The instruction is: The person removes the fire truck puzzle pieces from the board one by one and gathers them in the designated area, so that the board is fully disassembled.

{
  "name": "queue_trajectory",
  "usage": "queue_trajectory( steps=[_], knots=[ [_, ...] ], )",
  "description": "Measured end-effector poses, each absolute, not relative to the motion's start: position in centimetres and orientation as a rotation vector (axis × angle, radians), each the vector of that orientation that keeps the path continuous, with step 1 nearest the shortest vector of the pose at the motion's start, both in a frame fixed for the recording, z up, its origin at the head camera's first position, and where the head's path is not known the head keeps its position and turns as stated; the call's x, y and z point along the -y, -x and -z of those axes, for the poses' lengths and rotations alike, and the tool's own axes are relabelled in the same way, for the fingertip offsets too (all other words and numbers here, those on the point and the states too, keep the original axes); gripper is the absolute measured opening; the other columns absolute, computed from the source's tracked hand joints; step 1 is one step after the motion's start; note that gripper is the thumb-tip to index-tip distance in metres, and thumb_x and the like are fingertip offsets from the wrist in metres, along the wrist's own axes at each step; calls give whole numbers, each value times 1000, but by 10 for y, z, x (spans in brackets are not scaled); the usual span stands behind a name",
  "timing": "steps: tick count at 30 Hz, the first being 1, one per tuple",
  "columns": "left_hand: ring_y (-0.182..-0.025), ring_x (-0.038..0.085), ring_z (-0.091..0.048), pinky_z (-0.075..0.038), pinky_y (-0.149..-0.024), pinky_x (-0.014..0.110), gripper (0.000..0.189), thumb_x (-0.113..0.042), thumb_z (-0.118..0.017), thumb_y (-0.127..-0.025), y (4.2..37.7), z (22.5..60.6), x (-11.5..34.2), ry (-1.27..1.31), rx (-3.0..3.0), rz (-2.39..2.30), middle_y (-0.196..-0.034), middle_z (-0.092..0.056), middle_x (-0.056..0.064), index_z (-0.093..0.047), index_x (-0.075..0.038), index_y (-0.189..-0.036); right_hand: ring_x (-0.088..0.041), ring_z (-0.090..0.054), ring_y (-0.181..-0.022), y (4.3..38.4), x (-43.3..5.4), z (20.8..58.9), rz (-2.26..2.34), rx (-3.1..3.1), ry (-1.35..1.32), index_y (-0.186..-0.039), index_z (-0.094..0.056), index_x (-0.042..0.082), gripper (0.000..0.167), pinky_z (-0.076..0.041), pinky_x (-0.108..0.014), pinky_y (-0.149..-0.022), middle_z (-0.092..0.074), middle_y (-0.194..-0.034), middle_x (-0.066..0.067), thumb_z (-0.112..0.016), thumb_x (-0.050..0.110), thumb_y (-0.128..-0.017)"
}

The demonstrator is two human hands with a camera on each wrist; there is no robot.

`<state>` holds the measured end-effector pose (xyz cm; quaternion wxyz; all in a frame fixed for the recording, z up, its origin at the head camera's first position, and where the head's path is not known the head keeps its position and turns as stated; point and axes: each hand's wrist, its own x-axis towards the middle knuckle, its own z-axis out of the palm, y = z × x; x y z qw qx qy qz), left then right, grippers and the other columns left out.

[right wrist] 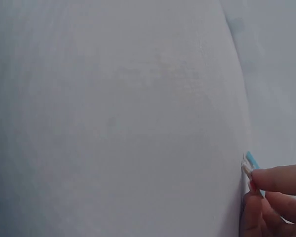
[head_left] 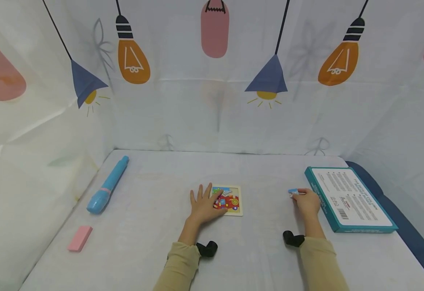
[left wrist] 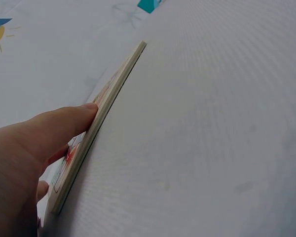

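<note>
Wooden puzzle [head_left: 233, 201] (partly) under left hand [head_left: 203, 208]

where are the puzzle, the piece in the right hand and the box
Puzzle [head_left: 229, 201]: head view, on the red part of its picture.
Piece [head_left: 292, 191]: head view, on its blue part.
Box [head_left: 351, 198]: head view, on its white printed face.
</note>
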<state>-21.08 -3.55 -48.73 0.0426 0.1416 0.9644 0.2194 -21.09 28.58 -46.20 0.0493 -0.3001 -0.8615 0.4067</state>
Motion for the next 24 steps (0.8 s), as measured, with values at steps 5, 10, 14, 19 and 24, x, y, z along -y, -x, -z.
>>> queue_trajectory(
  steps=[5,10,14,19,24],
  knots=[
    [-139,40,-6,3,-105,63,69,-58,-60,-78,211,487,36,-434,-2949,-683,-152,-20,11,-43,-28,-139,-43,-49,-103,212,-284,462,-1108,2696,870,-113,-55,-12,31,-43,-50,-83,-54,-112,-31,-56,5,-87],
    [-139,40,-6,3,-105,63,70,-58,-60,-78,211,488,36,-435,-2952,-685,-152,-20,11,-43,-28,-139,-45,-46,-111,213,-283,462,-1060,2734,891,-117,-52,-11,35,-40,-52,-91,-50,-121,-32,-54,7,-87],
    [-139,40,-7,3,-105,63,70,-57,-60,-78,211,487,35,-439,-2952,-683,-152,-20,11,-44,-27,-139,-44,-48,-107,213,-281,462,-1024,2723,869,-119,-51,-11,36,-41,-52,-89,-51,-119,-31,-54,5,-87],
    [-139,41,-8,3,-105,63,71,-57,-61,-78,210,486,35,-442,-2954,-682,-152,-21,11,-43,-25,-139,-38,-51,-91,212,-272,461,-1075,2628,795,-115,-55,-9,32,-43,-46,-76,-56,-102,-26,-53,6,-86],
    [-139,40,-8,2,-105,62,76,-56,-62,-77,210,486,36,-434,-2961,-695,-152,-21,12,-40,-21,-141,-33,-49,-89,214,-253,458,-1185,2578,769,-114,-56,-4,30,-41,-39,-71,-55,-98,-21,-53,10,-88]
  ],
)
